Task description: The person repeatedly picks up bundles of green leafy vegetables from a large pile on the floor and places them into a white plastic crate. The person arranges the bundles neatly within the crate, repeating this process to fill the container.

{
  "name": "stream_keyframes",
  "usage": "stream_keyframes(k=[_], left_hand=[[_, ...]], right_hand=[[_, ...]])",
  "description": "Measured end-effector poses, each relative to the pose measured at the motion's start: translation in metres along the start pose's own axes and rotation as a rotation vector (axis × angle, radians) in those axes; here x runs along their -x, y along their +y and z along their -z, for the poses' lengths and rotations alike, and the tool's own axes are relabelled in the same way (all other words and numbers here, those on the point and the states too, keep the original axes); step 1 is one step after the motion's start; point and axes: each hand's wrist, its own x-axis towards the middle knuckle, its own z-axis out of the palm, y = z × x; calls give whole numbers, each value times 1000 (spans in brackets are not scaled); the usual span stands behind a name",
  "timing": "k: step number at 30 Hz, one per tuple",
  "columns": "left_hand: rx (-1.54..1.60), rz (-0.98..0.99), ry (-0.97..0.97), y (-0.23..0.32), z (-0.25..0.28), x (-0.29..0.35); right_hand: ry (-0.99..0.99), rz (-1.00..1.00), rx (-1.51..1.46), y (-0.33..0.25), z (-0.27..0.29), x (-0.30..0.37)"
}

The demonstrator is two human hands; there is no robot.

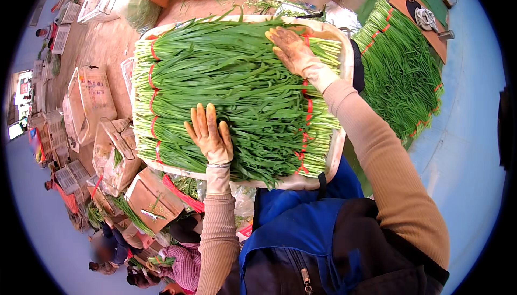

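A pale plastic crate (349,53) in front of me is filled with bundles of garlic chives (215,74), tied with red bands and laid with their pale stem ends toward the left and right sides. Both my hands wear cream rubber gloves stained orange-brown. My left hand (211,136) lies flat on the leaves near the crate's front edge, fingers stretched out. Farther off, at the right, my right hand (293,53) rests on the bundles beside a red band, its fingers extended. Neither hand grasps anything.
More tied chives (398,74) lie on a green surface at the right, next to a brown board (425,26) with a cord on it. Plastic crates (91,98) and a cardboard piece (153,198) stand on the left. Several people sit at the lower left. A bagged bundle (141,7) is behind.
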Motion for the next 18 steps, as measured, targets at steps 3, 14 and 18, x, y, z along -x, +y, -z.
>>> stream_keyframes(k=[3,14,18], left_hand=[[-71,-84,-102,7,-11,-4],[-14,37,-33,26,-3,10],[65,106,-28,65,-5,42]], right_hand=[[-40,-38,31,-5,13,10],[166,-39,-146,-63,99,111],[42,-30,-190,-78,123,176]])
